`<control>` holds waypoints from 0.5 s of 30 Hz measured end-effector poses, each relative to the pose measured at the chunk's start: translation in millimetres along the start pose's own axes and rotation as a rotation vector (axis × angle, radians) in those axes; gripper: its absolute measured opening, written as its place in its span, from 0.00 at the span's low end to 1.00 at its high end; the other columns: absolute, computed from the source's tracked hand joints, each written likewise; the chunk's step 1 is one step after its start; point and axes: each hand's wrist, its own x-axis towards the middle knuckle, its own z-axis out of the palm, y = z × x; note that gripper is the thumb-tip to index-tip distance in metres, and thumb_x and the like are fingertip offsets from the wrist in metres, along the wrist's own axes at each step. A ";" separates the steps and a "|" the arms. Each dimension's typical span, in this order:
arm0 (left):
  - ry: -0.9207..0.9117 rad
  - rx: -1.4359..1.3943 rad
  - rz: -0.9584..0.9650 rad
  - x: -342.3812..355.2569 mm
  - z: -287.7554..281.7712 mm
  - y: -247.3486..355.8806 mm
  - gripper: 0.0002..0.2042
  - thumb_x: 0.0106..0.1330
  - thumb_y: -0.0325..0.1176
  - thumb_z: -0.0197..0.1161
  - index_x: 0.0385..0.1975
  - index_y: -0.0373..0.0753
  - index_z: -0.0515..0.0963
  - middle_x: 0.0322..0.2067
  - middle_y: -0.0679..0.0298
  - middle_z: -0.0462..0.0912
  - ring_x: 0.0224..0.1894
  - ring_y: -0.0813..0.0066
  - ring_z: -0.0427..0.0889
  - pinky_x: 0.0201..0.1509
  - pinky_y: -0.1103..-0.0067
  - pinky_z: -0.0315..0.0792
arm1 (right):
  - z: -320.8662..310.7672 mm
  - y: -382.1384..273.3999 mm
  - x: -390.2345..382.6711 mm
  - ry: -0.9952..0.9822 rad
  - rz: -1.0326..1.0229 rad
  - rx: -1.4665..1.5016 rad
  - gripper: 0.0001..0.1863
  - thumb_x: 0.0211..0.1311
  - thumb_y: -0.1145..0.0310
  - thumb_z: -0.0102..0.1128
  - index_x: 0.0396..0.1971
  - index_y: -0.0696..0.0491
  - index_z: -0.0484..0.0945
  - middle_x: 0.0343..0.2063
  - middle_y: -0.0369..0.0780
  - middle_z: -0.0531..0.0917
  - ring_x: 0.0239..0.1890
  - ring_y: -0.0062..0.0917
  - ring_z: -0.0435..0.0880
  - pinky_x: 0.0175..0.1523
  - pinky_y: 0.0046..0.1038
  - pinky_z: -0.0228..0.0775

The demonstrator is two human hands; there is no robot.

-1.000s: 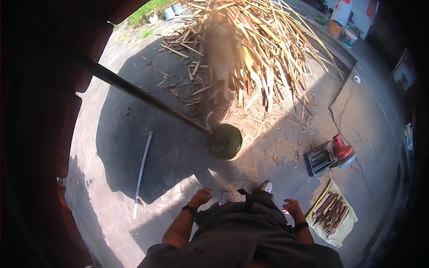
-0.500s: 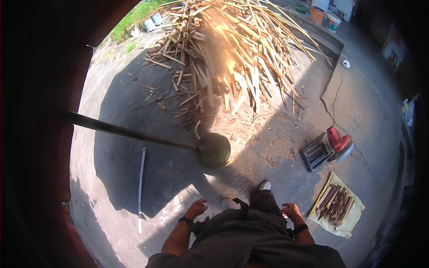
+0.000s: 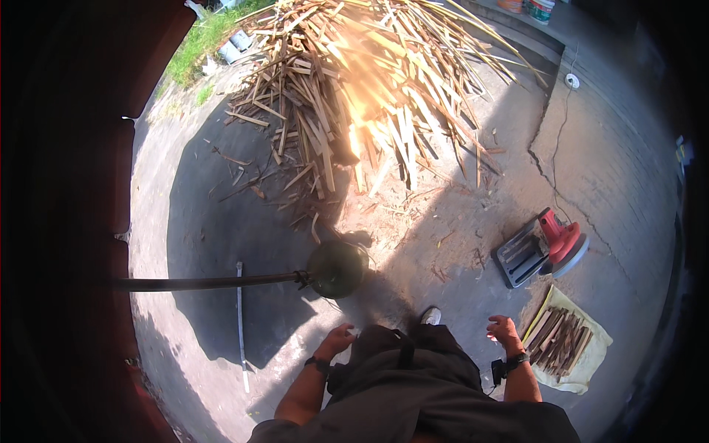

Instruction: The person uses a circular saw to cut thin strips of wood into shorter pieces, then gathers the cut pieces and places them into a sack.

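Observation:
Near my waist, my left hand [image 3: 344,336] hangs empty with loosely bent fingers apart. My right hand [image 3: 502,328] is curled around something small and pale that I cannot make out. Just right of it, short wooden strips [image 3: 561,340] lie on a pale yellow sack [image 3: 598,332]. A red cut-off saw [image 3: 561,236] with a grey base and round blade sits on the concrete above the sack. Ahead of me is a dark greenish round object [image 3: 336,267] with a long dark pole [image 3: 192,283] running left from it. A long pale rod [image 3: 240,332] lies at lower left.
A large heap of loose wooden sticks [image 3: 369,88] fills the upper middle, with sawdust around it. A step edge [image 3: 550,66], a cable with a white round fitting [image 3: 572,80] and buckets [image 3: 539,11] are at upper right. Grass [image 3: 185,66] and blue-grey containers [image 3: 233,48] are at upper left.
The pole has swung to lie nearly level, with its round object lower and further left in view. The wood heap sits lower left; my right hand has shifted slightly right.

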 end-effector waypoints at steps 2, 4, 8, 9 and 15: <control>-0.013 0.023 -0.049 7.9 -3.0 12.9 0.21 0.55 0.33 0.57 0.50 0.34 0.69 0.32 0.57 0.81 0.37 0.68 0.79 0.43 0.76 0.72 | -13.2 -14.0 10.8 0.013 -0.016 0.008 0.19 0.49 0.78 0.55 0.45 0.59 0.74 0.27 0.43 0.80 0.22 0.24 0.80 0.25 0.24 0.73; -0.017 0.025 -0.061 19.3 -4.4 17.9 0.21 0.55 0.33 0.57 0.50 0.34 0.69 0.33 0.56 0.81 0.38 0.68 0.79 0.43 0.76 0.72 | -19.6 -29.0 21.7 0.017 -0.021 0.009 0.19 0.49 0.77 0.55 0.45 0.59 0.74 0.27 0.43 0.80 0.22 0.24 0.80 0.25 0.24 0.73; -0.024 -0.004 -0.032 49.8 -7.4 18.8 0.22 0.54 0.33 0.58 0.49 0.34 0.69 0.32 0.55 0.80 0.35 0.68 0.79 0.40 0.75 0.72 | -17.4 -48.6 42.1 -0.030 -0.005 -0.010 0.20 0.50 0.77 0.56 0.46 0.59 0.73 0.29 0.43 0.81 0.23 0.26 0.81 0.26 0.25 0.74; -0.016 0.000 0.003 60.3 -8.5 21.1 0.21 0.53 0.33 0.59 0.48 0.33 0.69 0.28 0.55 0.80 0.31 0.69 0.79 0.36 0.76 0.73 | -15.3 -52.0 48.0 -0.049 -0.004 -0.027 0.20 0.51 0.76 0.56 0.47 0.60 0.72 0.29 0.44 0.80 0.23 0.26 0.81 0.26 0.25 0.74; -0.070 -0.056 0.057 127.5 -41.3 42.9 0.26 0.50 0.36 0.62 0.50 0.32 0.69 0.33 0.54 0.79 0.35 0.68 0.79 0.38 0.76 0.72 | -8.8 -94.3 69.6 -0.092 0.031 -0.027 0.20 0.51 0.76 0.57 0.47 0.60 0.72 0.27 0.43 0.81 0.24 0.26 0.81 0.26 0.25 0.74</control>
